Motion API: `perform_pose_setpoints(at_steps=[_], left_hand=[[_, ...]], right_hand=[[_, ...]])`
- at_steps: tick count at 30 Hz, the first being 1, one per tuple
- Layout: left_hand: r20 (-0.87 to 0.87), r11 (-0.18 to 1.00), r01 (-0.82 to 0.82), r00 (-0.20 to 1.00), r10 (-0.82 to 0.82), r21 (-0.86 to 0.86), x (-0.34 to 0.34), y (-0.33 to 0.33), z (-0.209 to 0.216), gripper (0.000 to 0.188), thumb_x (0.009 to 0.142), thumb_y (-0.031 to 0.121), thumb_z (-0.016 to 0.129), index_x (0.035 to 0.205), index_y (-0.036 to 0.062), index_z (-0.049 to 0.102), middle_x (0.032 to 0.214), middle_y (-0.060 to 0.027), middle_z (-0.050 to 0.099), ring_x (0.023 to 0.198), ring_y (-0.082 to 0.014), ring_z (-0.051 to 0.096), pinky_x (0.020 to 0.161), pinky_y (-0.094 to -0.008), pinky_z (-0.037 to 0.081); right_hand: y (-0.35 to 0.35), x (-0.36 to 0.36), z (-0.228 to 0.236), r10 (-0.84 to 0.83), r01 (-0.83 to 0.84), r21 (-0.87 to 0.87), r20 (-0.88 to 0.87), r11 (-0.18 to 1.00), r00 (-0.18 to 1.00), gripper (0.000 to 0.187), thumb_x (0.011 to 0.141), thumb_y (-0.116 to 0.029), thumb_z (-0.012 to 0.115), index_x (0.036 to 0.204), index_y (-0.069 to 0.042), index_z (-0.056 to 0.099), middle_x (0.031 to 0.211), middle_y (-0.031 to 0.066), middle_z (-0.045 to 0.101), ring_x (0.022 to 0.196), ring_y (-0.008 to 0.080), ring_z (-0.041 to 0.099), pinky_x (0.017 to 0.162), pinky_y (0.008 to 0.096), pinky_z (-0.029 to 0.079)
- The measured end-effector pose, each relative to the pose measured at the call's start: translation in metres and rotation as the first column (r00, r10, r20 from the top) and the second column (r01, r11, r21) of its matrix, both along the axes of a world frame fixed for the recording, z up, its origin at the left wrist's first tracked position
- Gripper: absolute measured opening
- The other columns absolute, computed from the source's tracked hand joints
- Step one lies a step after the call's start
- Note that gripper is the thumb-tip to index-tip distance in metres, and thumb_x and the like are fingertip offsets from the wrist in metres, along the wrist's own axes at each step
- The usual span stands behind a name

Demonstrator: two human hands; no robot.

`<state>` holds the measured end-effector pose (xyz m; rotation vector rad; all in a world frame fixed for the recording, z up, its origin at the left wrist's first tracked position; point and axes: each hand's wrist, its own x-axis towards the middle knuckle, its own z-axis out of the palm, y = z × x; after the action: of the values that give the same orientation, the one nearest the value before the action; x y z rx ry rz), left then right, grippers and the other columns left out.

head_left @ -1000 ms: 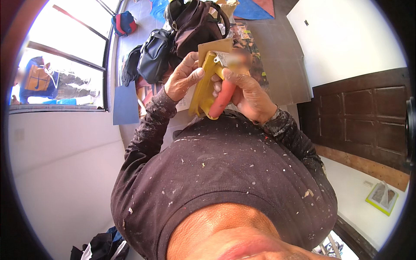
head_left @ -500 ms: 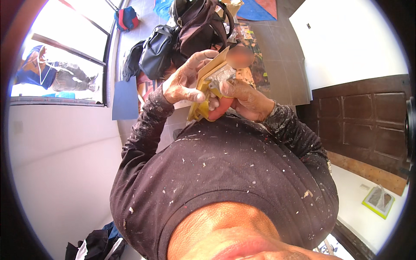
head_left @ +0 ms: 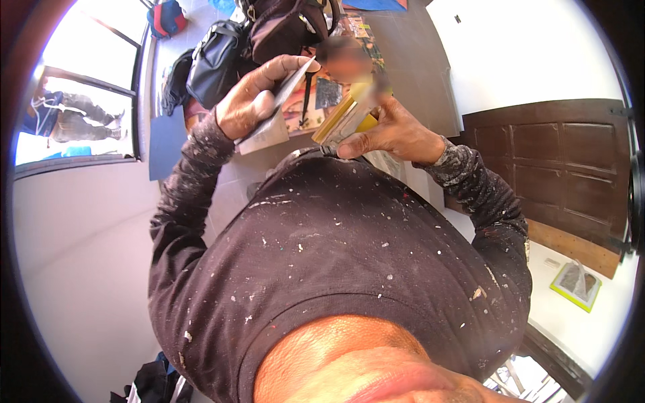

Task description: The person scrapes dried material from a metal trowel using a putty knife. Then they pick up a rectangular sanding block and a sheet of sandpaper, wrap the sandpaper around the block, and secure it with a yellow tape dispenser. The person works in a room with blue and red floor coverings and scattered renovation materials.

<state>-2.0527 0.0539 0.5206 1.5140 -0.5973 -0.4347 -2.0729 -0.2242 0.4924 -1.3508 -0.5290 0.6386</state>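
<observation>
Grey tiled floor; colourful printed sheet on it, lettering too small to read. Left hand: fingers pinch a thin grey piece. Right hand: fingers clasp a yellow tool before the torso. Open gap between tool and grey piece. Brown panelled door at right.

A gap lay between the thin sheet in the left hand and the yellow tool in the right hand. The spotted shirt closed the near side. Beyond the left hand, 2 bags, a backpack and a grey bag, stood in the way. Rightward, room opened until the brown door.
</observation>
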Motion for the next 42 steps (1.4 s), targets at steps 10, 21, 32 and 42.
perform_pose_setpoints(at_steps=[10,21,32,42], left_hand=[[0.836,0.755,-0.436,0.48,-0.264,0.489,0.006,-0.021,0.036,0.029,0.082,0.034,0.077,0.099,0.0111,0.072,0.091,-0.0051,0.07,0.086,-0.0222,0.063,0.084,-0.0387,0.043],[0.902,0.776,-0.489,0.362,-0.236,0.399,0.007,-0.035,0.042,0.014,0.078,0.022,0.078,0.087,0.0121,0.073,0.079,-0.0001,0.066,0.073,-0.0181,0.056,0.077,-0.0351,0.04],[0.866,0.76,-0.458,0.419,-0.273,0.461,0.02,-0.041,0.04,0.017,0.081,0.025,0.075,0.092,0.0126,0.074,0.085,-0.0003,0.068,0.075,-0.0189,0.055,0.08,-0.0344,0.038],[0.847,0.771,-0.423,0.456,-0.271,0.475,0.021,-0.057,0.032,0.024,0.081,0.03,0.076,0.091,0.0083,0.073,0.082,-0.0034,0.067,0.08,-0.0211,0.059,0.083,-0.0357,0.041]], right_hand=[[-0.014,0.016,-0.018,0.004,0.302,-0.424,0.585,0.854,0.811,0.06,0.066,-0.043,0.09,0.097,0.003,0.066,0.085,0.0126,0.069,0.084,0.0243,0.067,0.082,0.0376,0.052],[-0.016,0.021,0.009,-0.013,0.471,-0.476,0.693,0.743,0.721,0.054,0.065,-0.038,0.085,0.082,0.01,0.066,0.065,0.02,0.065,0.062,0.0294,0.067,0.066,0.0384,0.053],[-0.021,0.025,-0.003,-0.018,0.476,-0.465,0.701,0.746,0.713,0.054,0.065,-0.039,0.084,0.076,0.011,0.067,0.062,0.0203,0.063,0.057,0.0311,0.065,0.063,0.0378,0.053],[-0.024,0.02,0.004,0.063,0.388,-0.597,0.595,0.702,0.801,0.058,0.065,-0.039,0.085,0.093,0.008,0.066,0.075,0.0194,0.067,0.07,0.0311,0.067,0.073,0.0387,0.052]])
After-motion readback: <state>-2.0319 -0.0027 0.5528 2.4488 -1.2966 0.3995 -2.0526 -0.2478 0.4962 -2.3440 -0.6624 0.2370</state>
